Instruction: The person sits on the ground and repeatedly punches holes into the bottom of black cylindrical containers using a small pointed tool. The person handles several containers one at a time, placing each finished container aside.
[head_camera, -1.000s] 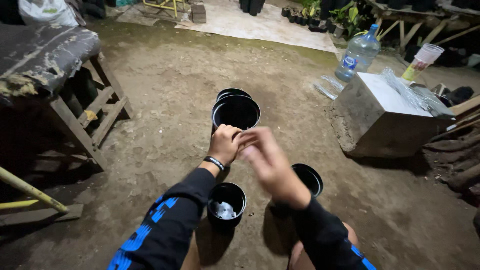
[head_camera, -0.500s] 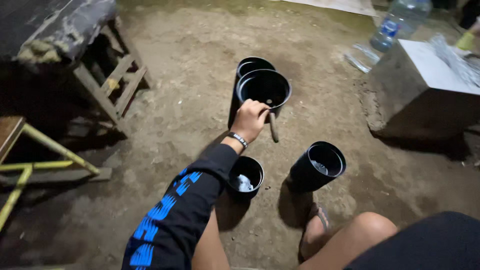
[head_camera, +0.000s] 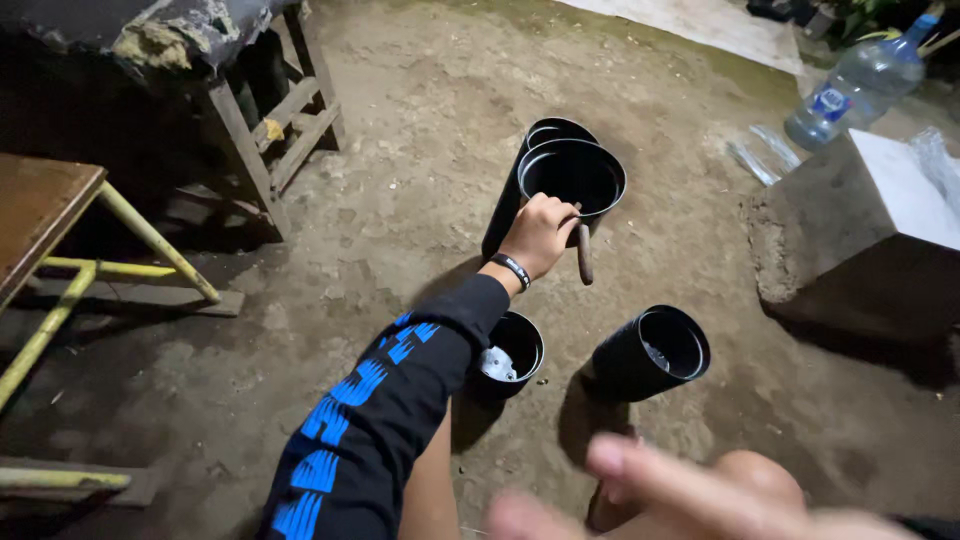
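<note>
My left hand, in a black sleeve with blue marks and a wristband, rests against the rim of a tall black plastic pot and grips a short brown stick that hangs down beside the pot. A second tall black pot stands right behind it. Near my forearm, a small black pot with something pale inside sits on the dirt. Another black pot leans to its right. My right hand is blurred at the bottom edge, fingers apart and holding nothing.
The ground is bare packed dirt. A wooden bench stands at the upper left, a table with yellow legs at the left. A grey concrete block and a large clear water bottle are at the right.
A second ago both hands were together in front of the tall pot. My left hand has since reached the pot's rim holding the stick, and my right hand has dropped to the bottom edge.
</note>
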